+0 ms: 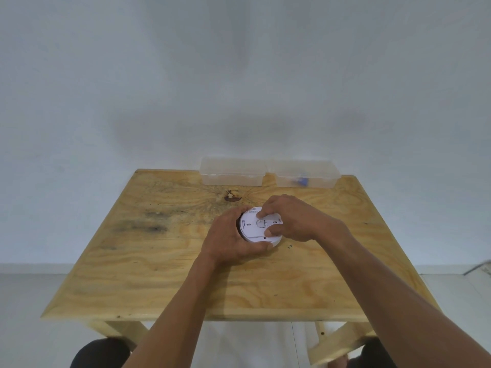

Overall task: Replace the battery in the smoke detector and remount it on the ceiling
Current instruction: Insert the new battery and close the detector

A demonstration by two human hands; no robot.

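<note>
I see the smoke detector (255, 227) lying back-side up on the wooden table (159, 261), a little right of the table's middle. My left hand (229, 241) cups its near-left rim, fingers curled round the edge and the thumb along the near side, so it grips the unit. My right hand (289, 221) comes over from the right; its fingers (261, 214) and thumb are bent and press on the white back plate, holding it, one fingertip by the round centre feature. Two clear plastic boxes (232, 172) sit side by side at the table's far edge against the wall, well apart from the detector; the right one (308, 173) holds something small and blue (301, 181), which I cannot identify. Two tiny dark specks (290, 245) lie on the wood just right of the detector.
</note>
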